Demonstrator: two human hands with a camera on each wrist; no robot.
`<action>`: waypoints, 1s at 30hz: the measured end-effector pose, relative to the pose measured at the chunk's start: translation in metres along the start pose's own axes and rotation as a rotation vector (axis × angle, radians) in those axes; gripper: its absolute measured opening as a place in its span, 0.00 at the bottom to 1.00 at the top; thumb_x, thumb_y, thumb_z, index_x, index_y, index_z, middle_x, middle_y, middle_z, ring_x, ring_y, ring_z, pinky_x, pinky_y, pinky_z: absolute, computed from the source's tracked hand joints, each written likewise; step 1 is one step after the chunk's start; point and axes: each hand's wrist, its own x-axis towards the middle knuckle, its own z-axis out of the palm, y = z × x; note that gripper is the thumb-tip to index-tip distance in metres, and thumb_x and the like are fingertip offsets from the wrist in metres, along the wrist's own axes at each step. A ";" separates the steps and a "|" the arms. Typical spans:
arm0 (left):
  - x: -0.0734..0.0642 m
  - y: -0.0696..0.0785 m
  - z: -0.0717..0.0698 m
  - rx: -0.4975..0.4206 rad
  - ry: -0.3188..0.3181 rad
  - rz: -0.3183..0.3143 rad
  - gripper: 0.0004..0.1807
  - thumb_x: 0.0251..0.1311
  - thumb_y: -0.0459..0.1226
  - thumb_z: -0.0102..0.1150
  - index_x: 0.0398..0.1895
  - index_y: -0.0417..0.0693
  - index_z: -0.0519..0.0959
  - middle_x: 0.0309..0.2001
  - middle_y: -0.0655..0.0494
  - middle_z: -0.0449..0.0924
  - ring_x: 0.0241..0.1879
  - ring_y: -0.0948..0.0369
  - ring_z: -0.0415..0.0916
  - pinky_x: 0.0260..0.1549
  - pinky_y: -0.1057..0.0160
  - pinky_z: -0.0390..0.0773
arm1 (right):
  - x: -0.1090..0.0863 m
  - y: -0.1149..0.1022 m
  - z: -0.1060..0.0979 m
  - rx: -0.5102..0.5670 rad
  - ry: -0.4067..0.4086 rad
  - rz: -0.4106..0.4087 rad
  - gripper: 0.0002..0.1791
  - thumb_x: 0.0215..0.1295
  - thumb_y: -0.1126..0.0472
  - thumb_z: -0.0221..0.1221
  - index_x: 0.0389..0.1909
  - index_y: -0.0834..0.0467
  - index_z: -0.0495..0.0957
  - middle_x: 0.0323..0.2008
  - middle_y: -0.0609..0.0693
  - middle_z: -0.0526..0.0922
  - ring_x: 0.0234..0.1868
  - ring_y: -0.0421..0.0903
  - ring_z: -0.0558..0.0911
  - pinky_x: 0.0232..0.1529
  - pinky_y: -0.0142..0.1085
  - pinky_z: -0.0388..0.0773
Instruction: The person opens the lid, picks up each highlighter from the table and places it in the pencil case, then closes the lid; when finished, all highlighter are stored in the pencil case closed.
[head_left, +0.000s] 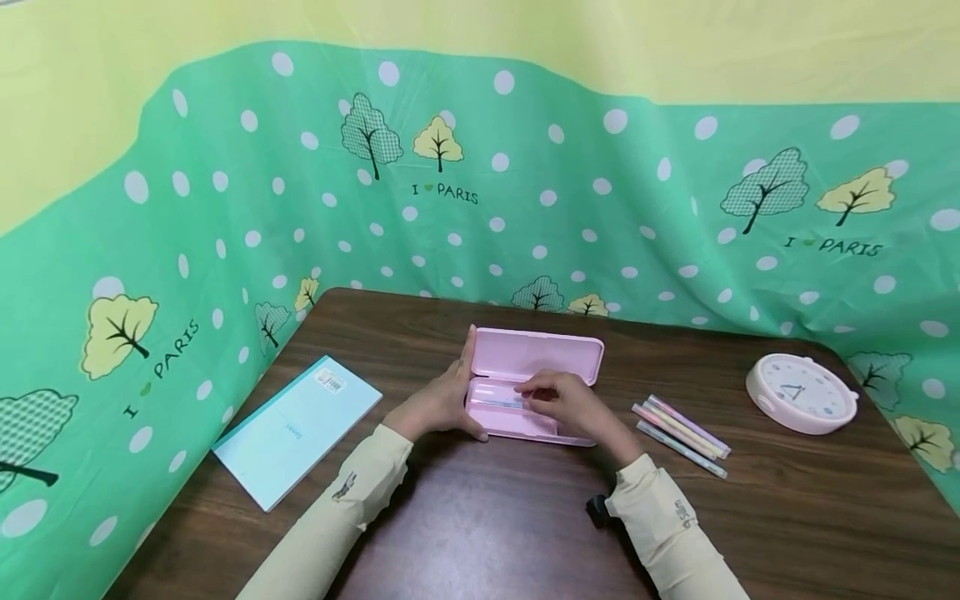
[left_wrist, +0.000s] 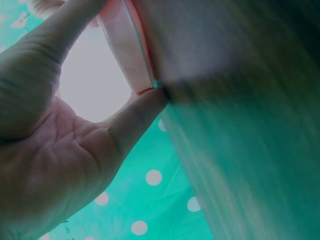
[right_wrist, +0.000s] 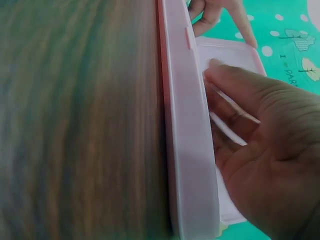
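A pink pencil case [head_left: 513,423] lies with its lid [head_left: 536,356] raised at the back. My left hand [head_left: 442,398] holds its left end, thumb at the front corner and fingers up along the lid's side. In the left wrist view that hand [left_wrist: 65,135] spans the case's end [left_wrist: 127,50]. Inside the case lies a slim light-blue pen [head_left: 498,403]. Over its right end my right hand [head_left: 566,404] reaches in with bent fingers. From the right wrist, the case's front wall [right_wrist: 192,135] covers the fingertips of this hand [right_wrist: 270,130]; I cannot tell whether they pinch the pen.
Several pastel pens [head_left: 686,429] lie side by side to the right of the case. A round pink clock [head_left: 802,393] is at the far right. On the left sits a light-blue notebook [head_left: 300,433]. A green dotted curtain [head_left: 465,242] hangs behind the wooden table [head_left: 480,517].
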 end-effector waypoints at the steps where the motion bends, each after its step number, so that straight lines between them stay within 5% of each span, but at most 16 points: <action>1: -0.001 0.001 -0.001 -0.004 0.001 0.002 1.01 0.30 0.54 0.96 0.80 0.76 0.07 0.87 0.37 0.46 0.80 0.42 0.59 0.70 0.41 0.72 | -0.001 -0.001 0.000 0.003 0.021 0.022 0.12 0.71 0.71 0.69 0.52 0.66 0.90 0.45 0.56 0.89 0.44 0.47 0.84 0.48 0.36 0.83; 10: -0.014 0.018 -0.012 -0.040 -0.001 0.023 0.99 0.32 0.50 0.96 0.85 0.62 0.13 0.86 0.35 0.46 0.79 0.40 0.60 0.70 0.39 0.71 | -0.014 0.006 -0.012 0.033 0.110 0.088 0.10 0.72 0.68 0.69 0.51 0.63 0.91 0.46 0.55 0.90 0.45 0.46 0.83 0.48 0.34 0.81; 14: -0.012 0.013 -0.010 -0.047 0.000 0.039 1.00 0.31 0.52 0.96 0.83 0.67 0.10 0.87 0.37 0.43 0.80 0.41 0.58 0.71 0.40 0.70 | -0.030 0.016 -0.031 0.008 0.139 0.131 0.09 0.73 0.67 0.69 0.51 0.62 0.90 0.47 0.54 0.90 0.45 0.45 0.83 0.47 0.33 0.80; 17: -0.010 0.011 -0.009 -0.052 0.001 0.043 1.00 0.31 0.51 0.96 0.83 0.69 0.10 0.88 0.39 0.41 0.81 0.42 0.57 0.72 0.41 0.69 | -0.047 0.025 -0.048 -0.015 0.163 0.159 0.09 0.73 0.66 0.69 0.51 0.62 0.90 0.47 0.55 0.90 0.43 0.44 0.82 0.45 0.32 0.79; 23: -0.015 0.024 -0.012 -0.055 0.002 0.077 0.99 0.33 0.51 0.96 0.85 0.58 0.13 0.87 0.37 0.40 0.81 0.40 0.56 0.73 0.41 0.68 | -0.092 0.045 -0.090 -0.007 0.160 0.260 0.17 0.76 0.61 0.68 0.60 0.65 0.85 0.49 0.57 0.90 0.44 0.39 0.83 0.43 0.31 0.79; 30: -0.005 0.004 -0.003 -0.037 0.033 0.087 1.01 0.27 0.60 0.95 0.85 0.63 0.12 0.87 0.36 0.42 0.81 0.39 0.57 0.72 0.39 0.68 | -0.150 0.073 -0.130 -0.099 0.170 0.415 0.21 0.79 0.58 0.65 0.64 0.66 0.83 0.57 0.63 0.87 0.46 0.28 0.79 0.44 0.27 0.77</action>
